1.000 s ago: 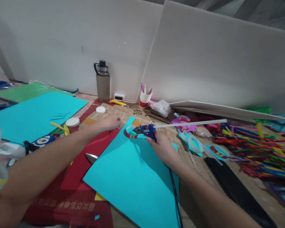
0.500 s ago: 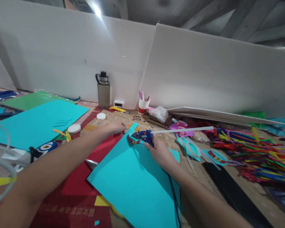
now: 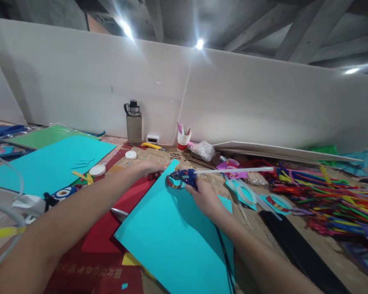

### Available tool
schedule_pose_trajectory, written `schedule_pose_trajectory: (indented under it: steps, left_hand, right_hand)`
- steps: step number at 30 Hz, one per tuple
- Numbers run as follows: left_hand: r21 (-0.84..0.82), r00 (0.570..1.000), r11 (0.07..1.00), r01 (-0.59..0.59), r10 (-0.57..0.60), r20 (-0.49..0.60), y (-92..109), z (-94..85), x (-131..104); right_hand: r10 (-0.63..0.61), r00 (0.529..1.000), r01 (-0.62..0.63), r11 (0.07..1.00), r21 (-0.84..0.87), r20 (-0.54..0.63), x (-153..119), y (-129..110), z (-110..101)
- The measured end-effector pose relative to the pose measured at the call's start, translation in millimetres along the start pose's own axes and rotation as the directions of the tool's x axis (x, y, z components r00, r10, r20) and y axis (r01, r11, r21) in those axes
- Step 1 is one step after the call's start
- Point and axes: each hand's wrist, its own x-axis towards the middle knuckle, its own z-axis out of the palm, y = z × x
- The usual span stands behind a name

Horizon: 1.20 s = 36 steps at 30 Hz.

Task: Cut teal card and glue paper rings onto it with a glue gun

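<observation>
My right hand is wrapped round a blue hot glue gun, with a long white glue stick jutting from its back. The gun's nozzle is over a small ring with a red and yellow band, lying on a turquoise sheet. My left hand is by the sheet's far left edge, fingers curled together; what they hold, if anything, is hidden. A black cord runs from beneath my right wrist across the sheet. Red sheets and a scissor-like metal blade lie under its left edge.
Behind stand a bottle, a paper cup with pens and a yellow cutter. Colourful pipe cleaners heap at right, near paper rings and a black case. Another turquoise sheet and a white cable are at left.
The view has tilted up slightly, showing more ceiling lights. My left hand has shifted slightly, its fingers more curled. My right hand keeps the glue gun at the ring.
</observation>
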Motion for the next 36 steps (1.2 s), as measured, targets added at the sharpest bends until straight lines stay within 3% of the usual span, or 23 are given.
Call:
schedule_pose_trajectory:
  steps: [3, 7, 12, 16, 20, 25, 32, 34, 36]
  left_hand:
    - [-0.238, 0.989, 0.963, 0.129, -0.107, 0.103, 3.2, 1.6, -6.0]
    - [-0.633, 0.948, 0.763, 0.13, 0.092, 0.305, 10.4, 10.2, -20.8]
    - [-0.697, 0.927, 0.675, 0.242, 0.051, 0.372, 12.2, 25.3, -31.3]
    - [-0.774, 0.957, 0.617, 0.142, 0.115, 0.267, 11.6, 25.8, -34.7]
    - [-0.824, 0.972, 0.565, 0.042, 0.167, 0.164, 15.4, 12.8, -44.1]
    - [-0.847, 0.962, 0.51, -0.152, 0.272, -0.009, 24.2, -3.5, -61.9]
    - [-0.759, 0.895, 0.491, -0.427, 0.349, -0.278, 53.5, -14.3, -94.0]
    - [-0.718, 0.851, 0.464, -0.519, 0.364, -0.379, 60.6, -16.4, -100.0]
    - [-0.639, 0.775, 0.439, -0.632, 0.365, -0.515, 63.9, -17.4, -104.0]
  right_hand:
    - [-0.055, 0.998, 0.056, 0.998, 0.041, -0.02, -0.9, -1.9, -4.0]
    - [-0.129, 0.991, 0.133, 0.986, 0.095, -0.046, -2.6, -5.6, -8.7]
    - [-0.071, 0.997, 0.072, 0.997, 0.026, -0.04, -6.4, -14.8, -16.8]
    - [-0.12, 0.99, 0.12, 0.993, -0.005, -0.078, -8.9, -23.5, -27.1]
    - [-0.151, 0.979, 0.147, 0.988, -0.038, -0.136, -11.4, -32.3, -36.3]
    - [-0.183, 0.965, 0.183, 0.983, -0.017, -0.185, -14.4, -44.0, -40.9]
    - [-0.275, 0.9, 0.263, 0.961, -0.082, -0.339, -18.6, -63.9, -54.7]
    - [-0.29, 0.885, 0.284, 0.956, -0.071, -0.363, -20.0, -69.3, -57.7]
    - [-0.31, 0.867, 0.312, 0.948, -0.059, -0.389, -21.1, -73.8, -57.4]
